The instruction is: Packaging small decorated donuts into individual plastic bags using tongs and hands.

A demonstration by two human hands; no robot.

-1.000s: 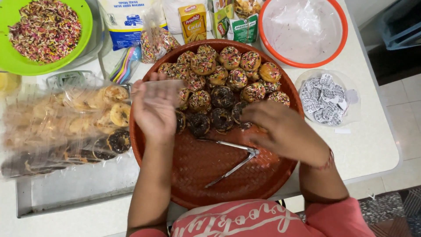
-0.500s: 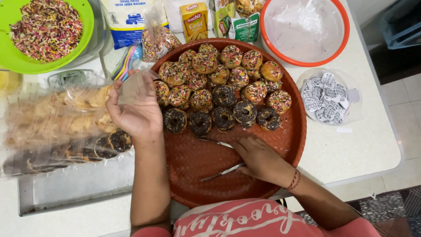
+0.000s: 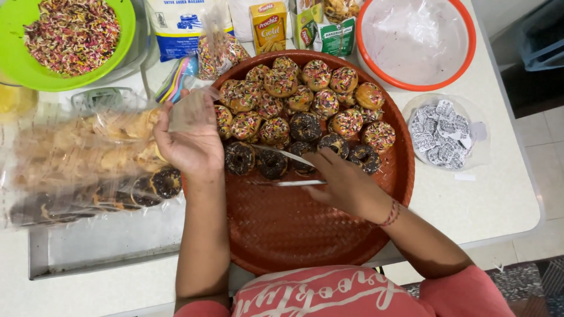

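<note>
A round reddish-brown woven tray (image 3: 305,235) carries many small donuts, sprinkle-topped ones (image 3: 281,82) at the back and chocolate ones (image 3: 239,157) in the front row. My left hand (image 3: 191,144) holds a small clear plastic bag (image 3: 189,108) at the tray's left rim, palm up. My right hand (image 3: 346,185) grips metal tongs (image 3: 282,183). Their arms are spread and point left, with the tips next to the chocolate donuts. No donut sits between them.
Bagged donuts (image 3: 88,170) lie on a metal tray (image 3: 106,240) at the left. A green bowl of sprinkles (image 3: 70,35) stands back left, and a plastic-lined orange bowl (image 3: 417,41) back right. Food packages (image 3: 267,26) line the back. A bag of small labels (image 3: 440,135) lies at the right.
My right hand left the donuts, took the tongs off the tray's bare part and brought them up to the chocolate row. My left hand shifted left with the bag.
</note>
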